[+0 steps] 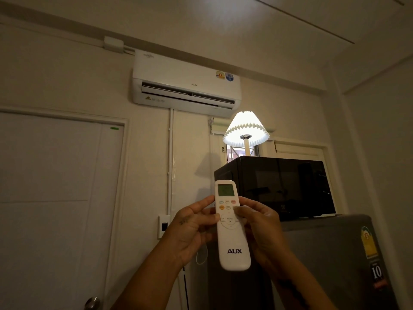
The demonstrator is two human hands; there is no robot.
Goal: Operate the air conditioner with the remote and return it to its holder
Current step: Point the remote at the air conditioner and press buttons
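A white AUX remote [232, 240] with a lit green screen is held upright in front of me, pointing up toward the wall. My left hand [192, 229] grips its left side, thumb on the buttons. My right hand [261, 229] holds the right side, its thumb resting on the upper buttons. The white air conditioner [185, 81] hangs high on the wall above, its front flap open. No remote holder can be made out in this view.
A black microwave [277, 186] stands on a grey fridge [335, 253] at the right, with a lit pleated lamp [245, 128] on top. A white door [55, 198] with a round knob [92, 303] fills the left. A wall switch [163, 227] sits beside the door.
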